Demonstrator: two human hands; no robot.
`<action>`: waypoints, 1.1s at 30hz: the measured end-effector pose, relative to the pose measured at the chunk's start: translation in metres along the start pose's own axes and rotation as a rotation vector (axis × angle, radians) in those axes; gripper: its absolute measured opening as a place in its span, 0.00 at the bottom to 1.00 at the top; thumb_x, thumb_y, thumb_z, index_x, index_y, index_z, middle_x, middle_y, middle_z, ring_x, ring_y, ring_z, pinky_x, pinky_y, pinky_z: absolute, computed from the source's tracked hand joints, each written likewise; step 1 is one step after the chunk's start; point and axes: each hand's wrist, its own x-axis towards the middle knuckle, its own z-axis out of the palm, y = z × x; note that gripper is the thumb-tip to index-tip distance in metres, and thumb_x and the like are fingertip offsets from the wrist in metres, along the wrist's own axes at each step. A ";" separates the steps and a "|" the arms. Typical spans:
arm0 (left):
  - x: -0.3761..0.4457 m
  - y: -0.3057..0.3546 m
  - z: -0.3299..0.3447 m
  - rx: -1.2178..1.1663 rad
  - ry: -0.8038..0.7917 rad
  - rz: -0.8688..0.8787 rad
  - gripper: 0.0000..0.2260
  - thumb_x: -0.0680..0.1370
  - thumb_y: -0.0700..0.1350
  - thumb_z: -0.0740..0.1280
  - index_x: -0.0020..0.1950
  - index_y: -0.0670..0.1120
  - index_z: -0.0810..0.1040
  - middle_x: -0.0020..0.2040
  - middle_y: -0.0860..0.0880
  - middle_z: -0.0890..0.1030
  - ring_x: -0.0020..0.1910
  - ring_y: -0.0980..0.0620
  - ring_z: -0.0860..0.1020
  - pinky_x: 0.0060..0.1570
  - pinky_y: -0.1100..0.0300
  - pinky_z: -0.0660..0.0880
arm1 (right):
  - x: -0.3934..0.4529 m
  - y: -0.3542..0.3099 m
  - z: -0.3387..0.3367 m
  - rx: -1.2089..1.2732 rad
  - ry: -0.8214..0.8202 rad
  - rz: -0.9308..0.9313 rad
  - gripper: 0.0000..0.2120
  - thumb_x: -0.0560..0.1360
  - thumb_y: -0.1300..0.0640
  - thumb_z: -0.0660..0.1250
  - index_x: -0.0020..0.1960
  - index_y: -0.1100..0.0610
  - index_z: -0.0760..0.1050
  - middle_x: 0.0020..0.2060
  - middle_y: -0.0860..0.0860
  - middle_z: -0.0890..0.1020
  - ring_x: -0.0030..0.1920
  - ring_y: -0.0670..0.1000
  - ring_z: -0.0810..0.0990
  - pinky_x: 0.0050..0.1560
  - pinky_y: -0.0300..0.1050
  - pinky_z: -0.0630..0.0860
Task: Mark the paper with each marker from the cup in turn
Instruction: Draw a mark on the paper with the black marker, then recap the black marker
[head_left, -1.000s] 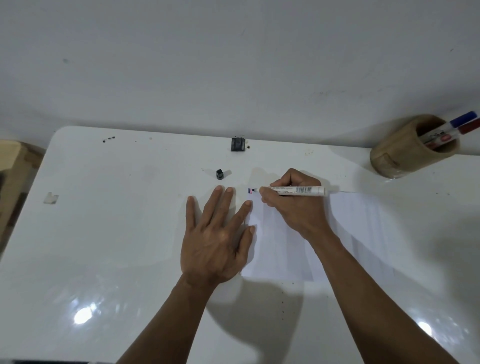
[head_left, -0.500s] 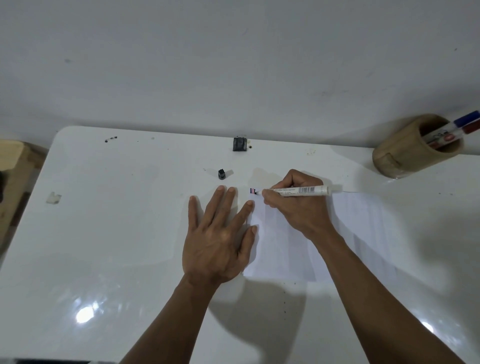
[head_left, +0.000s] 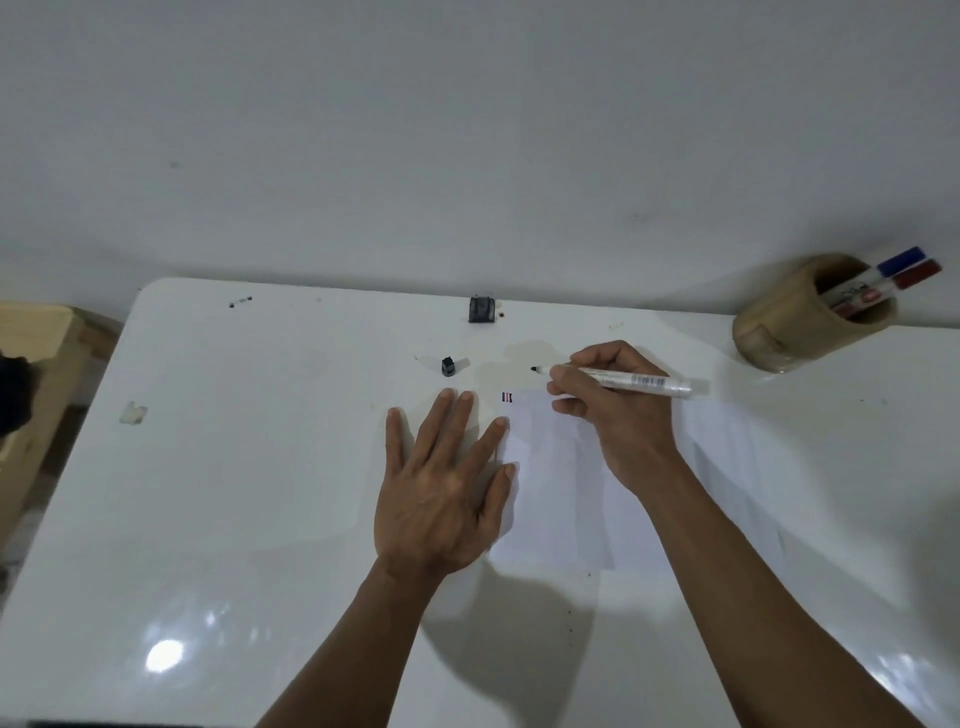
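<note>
A white sheet of paper (head_left: 566, 499) lies on the white table (head_left: 249, 467). Three short marks (head_left: 507, 398), blue, red and black, sit at its top left corner. My right hand (head_left: 605, 410) holds an uncapped black marker (head_left: 634, 380), its tip lifted off the paper and pointing left. My left hand (head_left: 441, 488) lies flat, fingers spread, on the paper's left edge. The marker's black cap (head_left: 448, 366) stands on the table beyond my left fingers. A wooden cup (head_left: 795, 325) at the far right holds a blue-capped marker (head_left: 901, 259) and a red-capped marker (head_left: 919, 274).
A small black object (head_left: 481, 309) sits at the table's far edge against the white wall. A scrap of tape (head_left: 133, 413) lies on the left part of the table. A wooden piece of furniture (head_left: 31, 374) stands beyond the left edge.
The right hand has lifted the marker tip off the paper and moved it up and right, leaving a black mark beside the blue and red ones. The left hand has stayed flat.
</note>
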 end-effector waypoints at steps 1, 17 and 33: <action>0.000 0.000 -0.001 -0.012 0.004 -0.002 0.19 0.80 0.57 0.61 0.68 0.53 0.77 0.75 0.44 0.72 0.78 0.46 0.63 0.73 0.33 0.59 | -0.003 -0.006 -0.001 0.034 0.005 -0.004 0.11 0.72 0.71 0.74 0.41 0.57 0.77 0.39 0.58 0.84 0.39 0.54 0.86 0.39 0.46 0.84; 0.064 -0.017 -0.048 -0.255 -0.109 -0.428 0.19 0.81 0.49 0.62 0.72 0.50 0.70 0.66 0.47 0.76 0.66 0.44 0.71 0.62 0.49 0.69 | -0.125 -0.066 0.012 0.152 0.050 -0.027 0.07 0.66 0.63 0.78 0.42 0.61 0.82 0.40 0.63 0.86 0.41 0.59 0.87 0.39 0.47 0.83; 0.031 0.019 -0.128 -1.276 -0.071 -0.757 0.05 0.78 0.44 0.70 0.48 0.46 0.85 0.43 0.50 0.87 0.42 0.51 0.82 0.44 0.54 0.79 | -0.153 -0.095 0.015 0.115 0.180 -0.113 0.07 0.73 0.63 0.76 0.47 0.65 0.80 0.38 0.59 0.88 0.41 0.57 0.88 0.37 0.44 0.83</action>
